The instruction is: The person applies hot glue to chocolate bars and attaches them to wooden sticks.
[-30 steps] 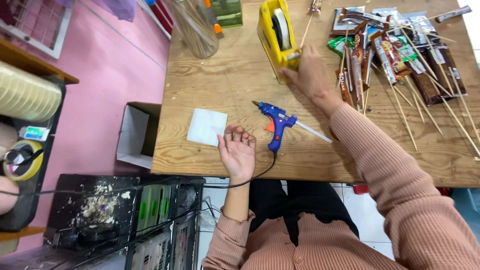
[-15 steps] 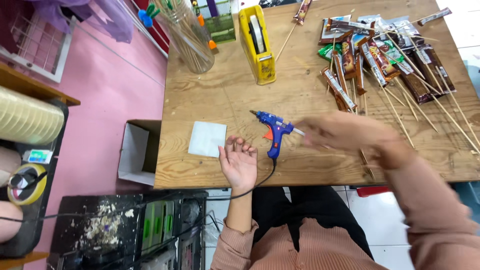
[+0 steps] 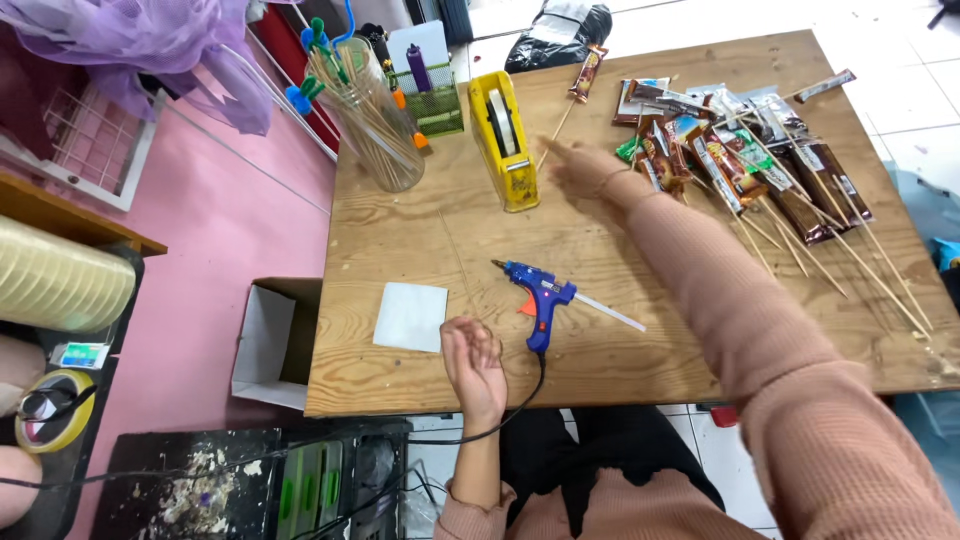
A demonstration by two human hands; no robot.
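While the right hand point(image 3: 580, 165) stretches far across the wooden table point(image 3: 640, 250), its fingers are spread loose, gripping nothing, w/ fingertips almost at a skewered snack bar point(image 3: 588, 72) that lies alone just right of the yellow tape dispenser point(image 3: 508, 140). Taking that dispenser as landmark: the skewer's stick end points down toward the hand, the wrapped bar sits at the far end, so the long axis runs diagonal, near-left to far-right, away from the person. Fingertips look just short of the stick's lower tip; can't tell if they touch. Right hand is clearly the nearer one; left hand point(image 3: 474, 365) is well back from the dispenser at the near table edge, fingers curled half-closed, holding nothing I can see.

Between left hand and dispenser lies a blue glue gun point(image 3: 538, 298), nozzle toward the dispenser, glue stick poking out its back, cord dropping off the table edge. White paper square point(image 3: 411, 316) sits left of the gun. Right of the dispenser, a pile of skewered snack packets point(image 3: 750, 165). Left of it, a clear jar of bamboo skewers point(image 3: 375, 125) & green mesh basket point(image 3: 438, 105).
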